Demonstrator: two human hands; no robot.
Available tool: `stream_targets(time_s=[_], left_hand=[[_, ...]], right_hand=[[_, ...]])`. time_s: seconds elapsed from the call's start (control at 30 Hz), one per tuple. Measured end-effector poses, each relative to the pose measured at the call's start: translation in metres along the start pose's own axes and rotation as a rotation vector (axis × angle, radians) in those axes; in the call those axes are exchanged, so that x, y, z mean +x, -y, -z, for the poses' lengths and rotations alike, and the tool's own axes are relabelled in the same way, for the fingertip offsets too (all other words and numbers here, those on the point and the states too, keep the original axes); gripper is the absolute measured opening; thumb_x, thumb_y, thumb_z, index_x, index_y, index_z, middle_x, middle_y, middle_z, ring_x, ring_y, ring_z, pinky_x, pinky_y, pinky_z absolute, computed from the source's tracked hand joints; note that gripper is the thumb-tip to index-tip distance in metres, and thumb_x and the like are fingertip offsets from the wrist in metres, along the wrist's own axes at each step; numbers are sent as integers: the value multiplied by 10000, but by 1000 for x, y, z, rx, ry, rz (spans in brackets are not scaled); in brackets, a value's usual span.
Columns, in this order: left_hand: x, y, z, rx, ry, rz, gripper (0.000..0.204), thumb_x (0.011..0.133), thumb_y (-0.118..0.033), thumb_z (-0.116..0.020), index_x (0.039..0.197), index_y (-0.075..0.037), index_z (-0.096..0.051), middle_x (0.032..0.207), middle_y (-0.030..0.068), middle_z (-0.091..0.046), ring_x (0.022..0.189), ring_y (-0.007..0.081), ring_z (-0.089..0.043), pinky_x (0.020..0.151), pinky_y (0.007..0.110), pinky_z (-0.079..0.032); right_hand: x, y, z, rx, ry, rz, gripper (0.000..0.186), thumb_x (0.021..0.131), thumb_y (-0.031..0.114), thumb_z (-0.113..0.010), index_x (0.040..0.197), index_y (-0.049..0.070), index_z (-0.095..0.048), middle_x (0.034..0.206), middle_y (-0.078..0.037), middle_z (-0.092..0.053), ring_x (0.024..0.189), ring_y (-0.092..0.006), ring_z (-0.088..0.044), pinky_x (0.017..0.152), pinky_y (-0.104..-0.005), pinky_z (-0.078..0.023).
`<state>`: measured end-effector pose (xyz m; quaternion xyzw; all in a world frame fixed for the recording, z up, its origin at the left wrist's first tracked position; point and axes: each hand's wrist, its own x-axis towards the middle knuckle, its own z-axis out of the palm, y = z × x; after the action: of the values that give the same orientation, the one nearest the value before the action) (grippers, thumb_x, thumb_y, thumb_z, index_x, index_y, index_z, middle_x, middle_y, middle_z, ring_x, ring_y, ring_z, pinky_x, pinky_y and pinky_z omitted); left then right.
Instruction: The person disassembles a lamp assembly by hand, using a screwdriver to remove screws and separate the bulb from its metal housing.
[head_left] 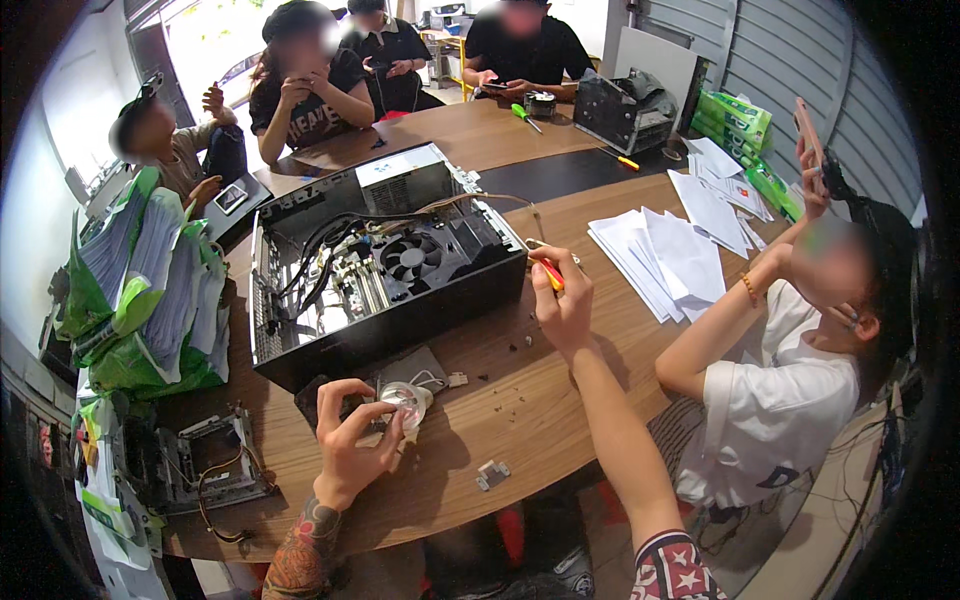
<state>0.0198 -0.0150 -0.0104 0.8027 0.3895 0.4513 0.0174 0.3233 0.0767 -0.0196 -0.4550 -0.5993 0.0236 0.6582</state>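
Observation:
My left hand (352, 440) has its thumb and index finger closed at the near left side of a small clear cup (408, 396). The cup's contents are too small to make out. My right hand (565, 308) is closed around a screwdriver with a red and yellow handle (549, 275), beside the right end of an opened black computer case (400, 322). Inside that case sit a black fan (410, 257), dark cables and a silver power supply (400, 175). A thin cable loops over the case's right edge near my right hand.
White papers (655, 262) lie right of the case. Green-wrapped paper stacks (150, 290) stand left, above a metal drive frame (215, 465). A small metal connector piece (492, 474) lies near the front edge. Several people sit around; one (780, 400) is close on the right.

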Motion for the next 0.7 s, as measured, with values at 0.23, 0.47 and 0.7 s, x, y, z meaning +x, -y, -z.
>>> stream_targets(time_s=[0.23,0.47,0.7], left_hand=[[3,-2,-2,-38,26,40,246,672,-33,-822,894,-82,-729,1026,109,-556,929,284,-548,785,389,-468],[0,4,-3,-66,40,46,240,676,-15,-825,884,-77,-724,1017,106,-554,929,285,-547,785,391,-467],[3,3,0,-35,3,31,199,682,-30,-844,836,-51,-719,964,100,-545,871,251,-561,748,355,-473]], right_hand=[[1,0,2,11,24,-42,164,942,129,-575,1054,29,-641,911,-150,-702,822,-292,-689,743,-363,-531],[-1,0,2,9,27,-49,162,943,107,-571,1059,21,-643,911,-133,-697,822,-235,-678,743,-333,-521],[-1,-3,0,3,22,-20,166,949,103,-568,1069,16,-643,907,-118,-691,815,-196,-667,744,-308,-513]])
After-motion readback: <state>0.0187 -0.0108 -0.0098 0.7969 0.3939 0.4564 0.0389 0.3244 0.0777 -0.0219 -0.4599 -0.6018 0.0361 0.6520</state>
